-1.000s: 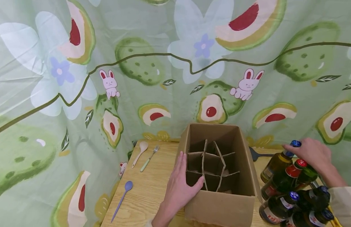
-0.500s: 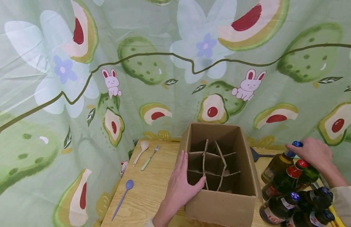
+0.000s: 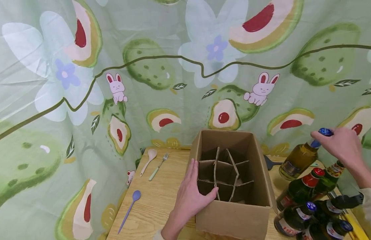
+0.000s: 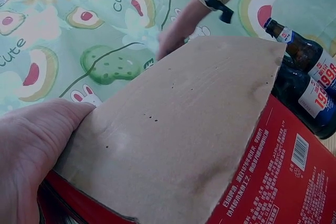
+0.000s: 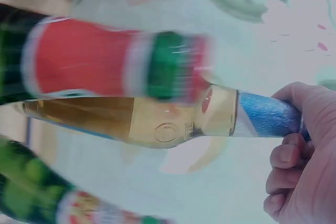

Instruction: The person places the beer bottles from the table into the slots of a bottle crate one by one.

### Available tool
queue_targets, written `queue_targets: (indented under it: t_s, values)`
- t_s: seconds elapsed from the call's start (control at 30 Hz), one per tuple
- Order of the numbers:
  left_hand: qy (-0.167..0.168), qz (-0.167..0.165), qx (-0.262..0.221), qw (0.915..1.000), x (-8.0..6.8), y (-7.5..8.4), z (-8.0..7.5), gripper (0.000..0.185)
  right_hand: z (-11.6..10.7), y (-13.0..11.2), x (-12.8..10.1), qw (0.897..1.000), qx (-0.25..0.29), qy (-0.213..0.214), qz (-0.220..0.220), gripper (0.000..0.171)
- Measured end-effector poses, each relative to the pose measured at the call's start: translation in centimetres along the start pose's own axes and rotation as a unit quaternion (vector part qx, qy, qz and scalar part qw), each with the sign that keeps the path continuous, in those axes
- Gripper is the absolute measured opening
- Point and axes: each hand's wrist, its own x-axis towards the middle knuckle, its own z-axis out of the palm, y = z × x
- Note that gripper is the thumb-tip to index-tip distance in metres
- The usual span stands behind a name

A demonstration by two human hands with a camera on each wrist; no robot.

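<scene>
My right hand [image 3: 342, 145] grips the blue-foiled neck of a clear beer bottle [image 3: 297, 161] with golden contents. The bottle leans, raised off the table, in the head view; the right wrist view shows fingers curled round its neck [image 5: 268, 115]. My left hand [image 3: 191, 200] rests on the near left corner of an open cardboard box [image 3: 231, 216], fingers straight along its left side and thumb over the rim. Cardboard dividers [image 3: 216, 170] split the box inside into cells. In the left wrist view its brown panel [image 4: 173, 124] hides most of those fingers.
Right of the box stand a red-capped green bottle [image 3: 302, 190], another green bottle [image 3: 327, 180] and several dark bottles [image 3: 294, 218]. A dark utensil [image 3: 269, 163] lies behind them. At left lie a pale spoon [image 3: 149, 158], a fork [image 3: 158, 168] and a blue spoon [image 3: 131, 206].
My right hand has lifted the golden bottle up and to the right, away from the red-capped one, tilting it. The left hand and the box have stayed in place.
</scene>
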Motion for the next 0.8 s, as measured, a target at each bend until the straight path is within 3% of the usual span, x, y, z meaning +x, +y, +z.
queue_targets:
  t_s: [0.2, 0.37, 0.57, 0.8]
  values:
    - [0.003, 0.001, 0.000, 1.0000, 0.1, 0.2, -0.1, 0.112, -3.4, -3.2, 1.7, 0.998, 0.035, 0.049, 0.025, 0.059]
    - [0.004, -0.001, -0.001, 1.0000, 0.1, 0.1, 0.1, 0.113, -5.8, -5.8, 2.8, 0.995, 0.069, 0.071, 0.018, 0.059]
    - [0.004, 0.001, -0.006, 1.0000, 0.1, 0.1, 0.1, 0.112, -8.3, -9.6, 3.6, 0.992, 0.089, 0.088, 0.010, 0.060]
    - [0.006, 0.006, 0.010, 0.9999, 0.0, 0.1, 0.0, 0.113, -10.1, -14.3, 4.6, 0.984, 0.152, 0.089, -0.014, 0.056]
